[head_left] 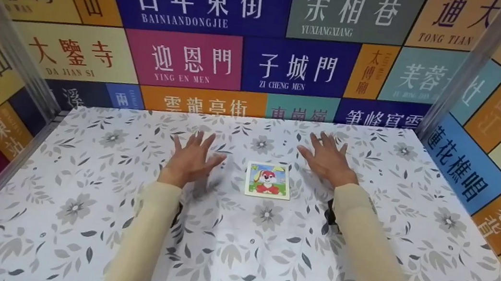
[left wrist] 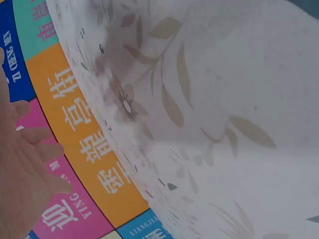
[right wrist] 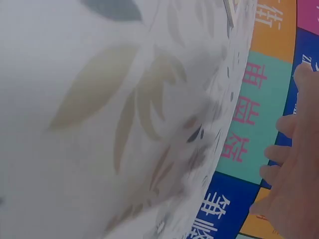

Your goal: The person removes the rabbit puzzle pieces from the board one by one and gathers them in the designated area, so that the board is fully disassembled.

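Fingers point(head_left: 207, 143) spread and holding nothing, the person's left hand point(head_left: 187, 163) and right hand point(head_left: 330, 165) hover well apart above the tabletop point(head_left: 82, 171), perhaps to leave the picture card point(head_left: 268, 181) uncovered. It lies flat between them, touching neither, slightly nearer the wearer than the fingertips, its cartoon animal upright to the wearer. Lettered panels point(head_left: 196, 0) stand behind.

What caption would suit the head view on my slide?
A small cartoon-animal picture lies on a flowered table between a person's left arm and right arm, colourful signs behind.
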Tool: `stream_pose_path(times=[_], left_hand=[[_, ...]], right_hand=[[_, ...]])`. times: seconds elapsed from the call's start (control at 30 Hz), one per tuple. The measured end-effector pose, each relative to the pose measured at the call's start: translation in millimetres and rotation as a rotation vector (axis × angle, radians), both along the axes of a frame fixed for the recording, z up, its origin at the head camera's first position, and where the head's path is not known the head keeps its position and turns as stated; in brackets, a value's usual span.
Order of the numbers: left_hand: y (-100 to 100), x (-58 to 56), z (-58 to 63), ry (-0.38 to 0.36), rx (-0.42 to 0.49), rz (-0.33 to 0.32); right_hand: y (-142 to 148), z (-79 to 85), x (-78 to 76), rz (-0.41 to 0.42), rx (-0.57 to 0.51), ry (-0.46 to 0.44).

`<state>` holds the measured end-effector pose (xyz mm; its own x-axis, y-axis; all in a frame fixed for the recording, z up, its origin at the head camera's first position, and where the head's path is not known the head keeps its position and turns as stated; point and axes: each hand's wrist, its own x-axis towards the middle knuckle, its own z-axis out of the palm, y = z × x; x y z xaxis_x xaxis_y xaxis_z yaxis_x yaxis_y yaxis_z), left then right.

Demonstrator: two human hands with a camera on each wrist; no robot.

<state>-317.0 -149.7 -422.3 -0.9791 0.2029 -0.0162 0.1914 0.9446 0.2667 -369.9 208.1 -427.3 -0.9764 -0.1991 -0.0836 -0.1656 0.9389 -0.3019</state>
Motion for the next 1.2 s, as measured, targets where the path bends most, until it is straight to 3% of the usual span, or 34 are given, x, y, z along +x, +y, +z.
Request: stream_pose_path(times=[0.23,0.43,0.7,0.87,1.2], left_hand=[[20,0.6,-3.0,-0.017,-0.056,-0.059],[41,6.5,-9.2,-0.030,-0.189,-0.179],[67,16.1,-10.5,-0.032,-0.274,-0.281],[78,23.7,-14.8,-0.046,-0.303,-0.343],[94,34.3,-21.5,-0.115,-0.280,-0.425]], right_hand=[[-13,-5.7,-6.1,0.006,-0.136,0.005],[-26,-8.4,-10.9,-0.019,-0.274,-0.028],[-48,-11.7,-10.3,0.002,-0.466,-0.095],[-58,-16.8,-10.1,0.021,-0.481,-0.176],[-68,-17.8,-8.2,0.070,-0.470,-0.240]])
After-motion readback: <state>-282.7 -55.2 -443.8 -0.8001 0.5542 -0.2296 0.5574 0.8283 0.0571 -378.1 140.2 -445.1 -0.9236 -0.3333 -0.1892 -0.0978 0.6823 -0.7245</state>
